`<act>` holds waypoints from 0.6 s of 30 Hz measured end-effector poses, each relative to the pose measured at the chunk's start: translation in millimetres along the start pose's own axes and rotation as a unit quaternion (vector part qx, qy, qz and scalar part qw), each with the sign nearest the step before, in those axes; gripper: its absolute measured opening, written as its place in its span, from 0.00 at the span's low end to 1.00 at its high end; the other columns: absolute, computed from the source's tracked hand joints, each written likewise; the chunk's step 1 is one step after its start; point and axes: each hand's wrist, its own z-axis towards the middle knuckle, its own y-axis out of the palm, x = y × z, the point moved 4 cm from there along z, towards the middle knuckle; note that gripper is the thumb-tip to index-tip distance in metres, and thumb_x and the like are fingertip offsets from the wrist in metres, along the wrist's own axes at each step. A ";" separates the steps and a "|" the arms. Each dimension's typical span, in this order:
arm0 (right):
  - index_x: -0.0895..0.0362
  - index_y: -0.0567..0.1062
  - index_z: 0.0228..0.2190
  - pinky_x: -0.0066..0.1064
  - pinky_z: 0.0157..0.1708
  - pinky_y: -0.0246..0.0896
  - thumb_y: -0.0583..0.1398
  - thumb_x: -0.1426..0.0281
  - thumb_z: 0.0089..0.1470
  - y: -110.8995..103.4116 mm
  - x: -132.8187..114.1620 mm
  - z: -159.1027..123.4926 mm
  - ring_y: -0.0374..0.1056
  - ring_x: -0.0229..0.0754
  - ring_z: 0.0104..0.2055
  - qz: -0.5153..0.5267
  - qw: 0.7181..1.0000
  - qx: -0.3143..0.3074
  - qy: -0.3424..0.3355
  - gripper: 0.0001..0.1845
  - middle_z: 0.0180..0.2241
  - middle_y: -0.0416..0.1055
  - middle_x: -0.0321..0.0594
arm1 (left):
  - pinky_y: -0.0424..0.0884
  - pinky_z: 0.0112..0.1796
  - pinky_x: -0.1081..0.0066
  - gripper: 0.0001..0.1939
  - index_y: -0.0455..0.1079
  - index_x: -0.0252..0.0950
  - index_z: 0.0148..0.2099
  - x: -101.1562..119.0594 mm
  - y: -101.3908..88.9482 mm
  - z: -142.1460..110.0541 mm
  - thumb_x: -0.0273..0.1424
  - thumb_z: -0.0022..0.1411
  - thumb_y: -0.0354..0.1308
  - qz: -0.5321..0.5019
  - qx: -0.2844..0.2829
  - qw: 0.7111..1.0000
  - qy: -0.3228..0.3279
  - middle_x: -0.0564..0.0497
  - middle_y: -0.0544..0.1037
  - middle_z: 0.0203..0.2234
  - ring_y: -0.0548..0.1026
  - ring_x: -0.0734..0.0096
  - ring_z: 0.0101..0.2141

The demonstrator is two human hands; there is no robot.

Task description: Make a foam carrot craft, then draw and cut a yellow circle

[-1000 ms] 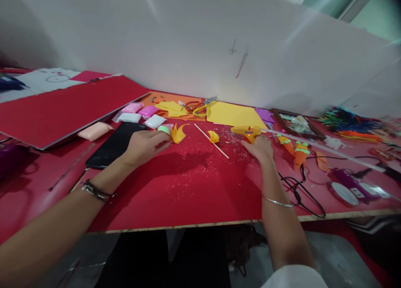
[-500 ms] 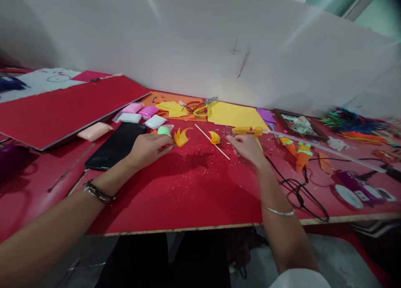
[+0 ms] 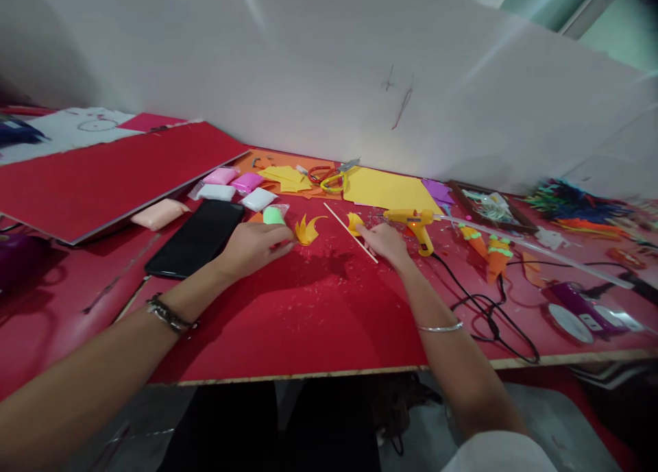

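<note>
My left hand [image 3: 256, 244] rests on the red board [image 3: 319, 321] with its fingers pinched on the base of a yellow paper flame shape [image 3: 307, 229]. My right hand [image 3: 384, 242] reaches left over the thin white stick [image 3: 349, 231], its fingertips at a small curled yellow paper piece [image 3: 354, 222]. Whether those fingers grip the piece is unclear. The yellow glue gun [image 3: 414, 221] stands on the board just right of that hand, untouched, with its black cord [image 3: 478, 301] trailing toward me.
A black phone [image 3: 198, 236] lies left of my left hand, with pink, white and green clay packets [image 3: 234, 187] behind it. Scissors [image 3: 329, 175], yellow sheets [image 3: 383, 188] and orange paper carrots [image 3: 491, 249] lie along the back. A large red board [image 3: 103, 177] leans at left.
My right hand let go of the glue gun, which now stands on the board, and moved left to the small yellow curl. My left hand stayed on the flame shape.
</note>
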 end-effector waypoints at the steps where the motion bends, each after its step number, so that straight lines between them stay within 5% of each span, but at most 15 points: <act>1: 0.56 0.72 0.13 0.29 0.24 0.53 0.47 0.44 0.44 0.5 -0.4 -0.3 0.66 0.39 0.21 -0.002 1.000 -0.002 -0.005 0.32 0.14 0.69 0.40 | 0.61 0.26 0.78 0.11 0.69 0.39 0.32 0.1 0.3 0.0 0.35 0.59 0.47 -0.003 -0.001 1.000 0.000 0.55 0.77 0.28 0.72 0.78 0.26; 6: 0.57 0.71 0.14 0.26 0.22 0.50 0.47 0.48 0.47 2.6 -3.9 -5.1 0.64 0.37 0.20 0.011 0.999 0.005 -0.034 0.29 0.13 0.66 0.38 | 0.61 0.26 0.78 0.11 0.69 0.39 0.32 0.5 0.4 0.1 0.35 0.59 0.48 0.002 0.006 1.000 0.007 0.55 0.77 0.28 0.73 0.77 0.27; 9: 0.56 0.68 0.16 0.26 0.22 0.48 0.50 0.52 0.47 -0.8 -8.7 -9.1 0.61 0.36 0.21 -0.003 0.993 0.091 -0.070 0.23 0.16 0.65 0.36 | 0.61 0.26 0.78 0.10 0.69 0.38 0.31 0.1 1.0 0.0 0.34 0.59 0.48 0.009 0.011 1.000 0.011 0.55 0.77 0.27 0.73 0.77 0.26; 13: 0.56 0.68 0.32 0.25 0.24 0.49 0.53 0.62 0.47 -3.7 -15.2 -13.0 0.60 0.36 0.24 0.023 0.968 0.205 -0.144 0.12 0.22 0.65 0.35 | 0.60 0.26 0.78 0.10 0.69 0.38 0.31 0.3 1.3 -0.2 0.35 0.59 0.48 0.012 0.016 1.000 0.017 0.55 0.77 0.27 0.72 0.78 0.25; 18: 0.55 0.68 0.36 0.28 0.30 0.53 0.54 0.68 0.47 2.3 -23.3 -12.6 0.61 0.39 0.30 0.015 0.952 0.201 -0.229 0.12 0.31 0.66 0.39 | 0.60 0.25 0.79 0.10 0.69 0.38 0.31 2.3 -0.8 0.6 0.34 0.59 0.48 0.006 0.020 1.000 0.016 0.55 0.76 0.26 0.72 0.78 0.24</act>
